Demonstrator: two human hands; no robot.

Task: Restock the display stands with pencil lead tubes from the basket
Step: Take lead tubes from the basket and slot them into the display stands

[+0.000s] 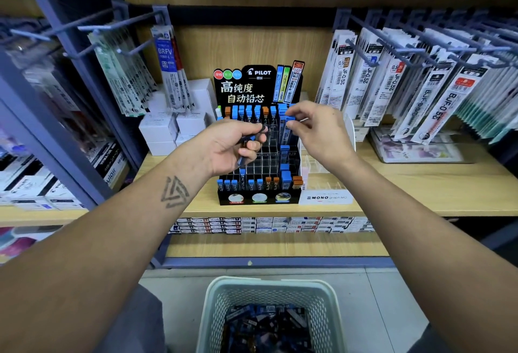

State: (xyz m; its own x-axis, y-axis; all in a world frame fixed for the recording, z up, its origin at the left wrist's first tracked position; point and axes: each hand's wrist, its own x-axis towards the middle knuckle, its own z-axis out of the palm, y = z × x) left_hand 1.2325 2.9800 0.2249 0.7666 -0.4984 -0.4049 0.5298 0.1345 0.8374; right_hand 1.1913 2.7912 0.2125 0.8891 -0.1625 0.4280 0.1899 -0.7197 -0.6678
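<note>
Nearest, the basket (269, 293) is cut off below, its tubes blurred. Your left hand (229, 148) grips several tubes, mostly hidden. Your right hand (316, 131) pinches one blue-capped tube (290, 118) over the display stand (259, 156).

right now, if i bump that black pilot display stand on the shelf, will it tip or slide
The black Pilot display stand probably slides rather than tips: its stepped base looks wide and sits flat on the wooden shelf. The tall backboard could make it rock if struck high. Many slots look empty, so it is likely light, and the upright lead tubes may rattle or lean.
</note>
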